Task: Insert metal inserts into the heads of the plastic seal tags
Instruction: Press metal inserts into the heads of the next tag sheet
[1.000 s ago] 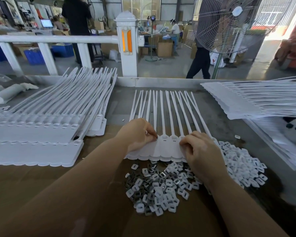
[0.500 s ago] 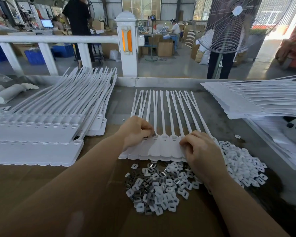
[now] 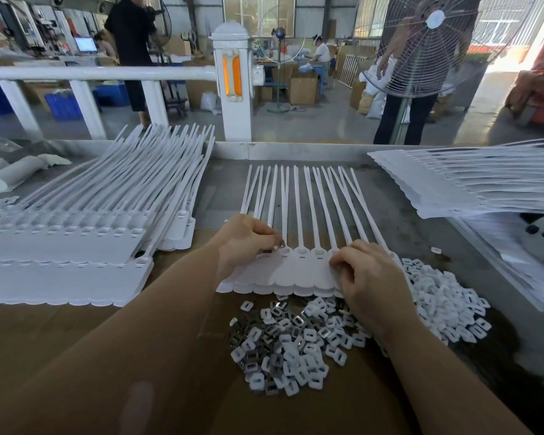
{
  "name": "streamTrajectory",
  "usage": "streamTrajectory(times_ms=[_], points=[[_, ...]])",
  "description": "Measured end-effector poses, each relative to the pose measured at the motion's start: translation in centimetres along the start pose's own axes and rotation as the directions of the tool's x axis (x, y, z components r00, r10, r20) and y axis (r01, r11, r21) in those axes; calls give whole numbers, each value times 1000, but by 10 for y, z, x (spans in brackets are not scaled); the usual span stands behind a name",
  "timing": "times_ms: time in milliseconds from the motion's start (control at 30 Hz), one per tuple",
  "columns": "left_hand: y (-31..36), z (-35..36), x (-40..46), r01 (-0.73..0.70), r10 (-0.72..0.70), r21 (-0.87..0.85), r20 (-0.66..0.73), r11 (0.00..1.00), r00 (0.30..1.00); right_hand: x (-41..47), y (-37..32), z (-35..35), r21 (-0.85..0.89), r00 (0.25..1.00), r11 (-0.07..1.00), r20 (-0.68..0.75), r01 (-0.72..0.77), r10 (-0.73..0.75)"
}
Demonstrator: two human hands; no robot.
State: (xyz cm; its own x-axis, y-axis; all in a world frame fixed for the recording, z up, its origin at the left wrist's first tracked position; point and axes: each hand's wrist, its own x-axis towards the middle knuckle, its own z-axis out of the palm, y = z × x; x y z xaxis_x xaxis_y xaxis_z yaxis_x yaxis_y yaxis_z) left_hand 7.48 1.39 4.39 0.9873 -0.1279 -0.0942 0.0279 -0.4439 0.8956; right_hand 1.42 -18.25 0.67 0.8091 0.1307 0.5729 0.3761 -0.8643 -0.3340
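We have a joined strip of white plastic seal tags (image 3: 299, 274) lying in the middle of the work table (image 3: 226, 196), its flat label ends near us and its thin tails fanning away toward the far edge. Our left hand (image 3: 245, 243) rests on the left part of the strip with fingers curled, pinching what looks like a small metal insert (image 3: 278, 245) at the head of one tag; the piece is tiny and we cannot tell how far it sits in the head. Our right hand (image 3: 366, 277) lies on the right end of the strip, fingers curled down onto the tag heads, and we cannot tell whether it holds anything. Just near of the strip, on brown cardboard (image 3: 76, 356), lies a loose pile of inserts (image 3: 289, 343), white plastic pieces mixed with dark metal ones, and a second pile of white pieces (image 3: 446, 306) lies to the right of our right hand. A large stack of tag strips (image 3: 69, 233) lies at the left, and another stack (image 3: 471, 183) lies far right. Beyond the table stand a white rail (image 3: 95, 73) and a pedestal fan (image 3: 434, 45).
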Motion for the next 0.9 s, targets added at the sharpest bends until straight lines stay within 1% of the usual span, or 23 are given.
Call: streamTrajectory(times_ms=[100,200,267,400,500,633,767,900], points=[[1,0,-2,-11,11,20,-20,1000,1000,0,0,0,2,1000,1000,0,-4,4],[2,1,-6,-111,115,49,-87,993,990,0,1,1,2,1000,1000,-3,-12,12],[3,2,-9,-149,149,3,-108,989,983,0,1,2,-3,1000,1000,-10,-9,9],[0,6,-16,-172,160,-80,-133,982,978,0,1,2,-12,1000,1000,-20,16,-16],[-5,10,-20,-170,163,-46,-120,984,979,0,0,1,-16,999,999,-22,42,-42],[-12,14,-26,-160,156,-32,-90,987,984,-1,-1,2,-9,1000,1000,-12,12,-12],[-18,17,-30,-177,165,-84,-132,981,977,-1,-1,2,-2,1000,1000,-16,9,-9],[-23,22,-31,-207,190,-97,-159,974,969,-1,-2,2,-9,1000,1000,-8,15,-15]])
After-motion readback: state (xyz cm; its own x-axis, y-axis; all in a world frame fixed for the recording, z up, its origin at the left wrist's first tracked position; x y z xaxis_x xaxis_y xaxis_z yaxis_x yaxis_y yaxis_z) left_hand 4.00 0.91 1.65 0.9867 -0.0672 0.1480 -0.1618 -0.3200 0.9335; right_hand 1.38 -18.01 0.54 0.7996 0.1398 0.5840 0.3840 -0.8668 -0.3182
